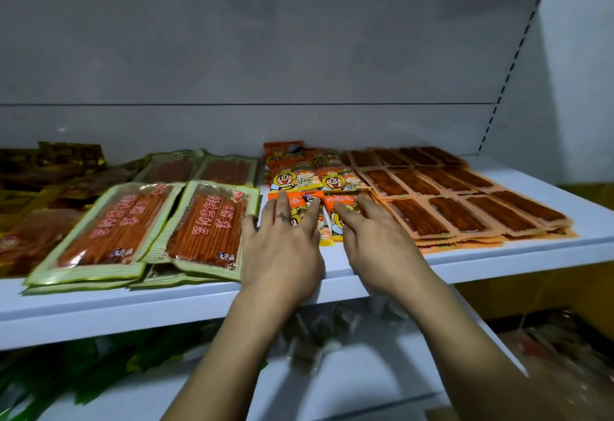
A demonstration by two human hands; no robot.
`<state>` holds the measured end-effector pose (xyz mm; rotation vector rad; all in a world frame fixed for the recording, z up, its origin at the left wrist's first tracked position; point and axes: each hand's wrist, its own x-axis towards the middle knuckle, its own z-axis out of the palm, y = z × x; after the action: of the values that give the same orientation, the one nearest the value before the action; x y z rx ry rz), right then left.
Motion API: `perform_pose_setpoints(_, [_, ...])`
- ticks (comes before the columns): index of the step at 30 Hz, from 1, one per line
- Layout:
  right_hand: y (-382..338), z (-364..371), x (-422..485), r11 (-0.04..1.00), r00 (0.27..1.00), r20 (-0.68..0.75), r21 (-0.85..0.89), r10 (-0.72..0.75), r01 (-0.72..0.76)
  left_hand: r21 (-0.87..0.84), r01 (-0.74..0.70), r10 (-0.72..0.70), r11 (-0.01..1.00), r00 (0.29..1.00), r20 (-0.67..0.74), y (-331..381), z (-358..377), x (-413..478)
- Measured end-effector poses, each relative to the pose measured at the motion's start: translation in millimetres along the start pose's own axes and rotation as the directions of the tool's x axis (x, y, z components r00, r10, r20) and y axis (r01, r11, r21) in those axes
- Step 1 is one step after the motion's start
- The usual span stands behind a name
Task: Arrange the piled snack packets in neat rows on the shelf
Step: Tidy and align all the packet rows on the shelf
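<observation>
Forearms nearest, angled up past the lower shelf [365,371] with its blurred wrappers and over the white lip of the shelf [498,254]. Side by side and palms down, left hand [282,241] and right hand [378,238], fingers straight and a little spread, gripping nothing, only pressing flat on the front pair of small orange cartoon packets [312,203]. Looks like squaring up: flat fingers for sliding and levelling the pair into line with the back rows [299,178] of the same kind, without creasing or lifting. Task packets lying in a narrow column running toward the back wall, between the green-bordered packets [206,221] to the left and the flat orange packets [465,208] to the right. Right-side block already in tidy overlapping rows; green-bordered ones in two columns but skewed, with more stacked beneath; dark gold packets [33,188] at far left heaped loosely. Probably mid-task, then, with the middle column nearly straight and the left side yet to do. Some care called for with the left thumb, just beside the green border and apt to nudge it
</observation>
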<state>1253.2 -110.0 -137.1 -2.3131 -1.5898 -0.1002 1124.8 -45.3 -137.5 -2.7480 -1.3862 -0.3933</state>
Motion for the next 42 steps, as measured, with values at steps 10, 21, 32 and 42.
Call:
perform_pose_setpoints(10, [-1.6,-0.1,0.3,1.000,1.000,-0.016,0.000,0.004,-0.004,-0.028,-0.040,0.040,0.999,0.999,0.013,-4.7,0.7,1.1])
perform_pose_setpoints(21, [55.1,-63.4,20.3,0.994,0.991,-0.079,0.001,-0.108,0.109,0.095,-0.195,0.207,0.976,0.967,-0.146,51.5,-42.3,39.9])
perform_pose_setpoints(32, [256.0,-131.8,115.3,0.995,0.974,0.212,-0.049,-0.074,0.087,0.102,-0.117,0.100,0.988,0.983,0.152,148.3,-29.4,172.0])
perform_pose_setpoints(42, [298.3,-90.8,212.2,0.987,0.938,0.306,0.032,-0.162,0.160,0.032,0.068,-0.075,0.997,0.923,0.377,143.3,-13.1,236.6])
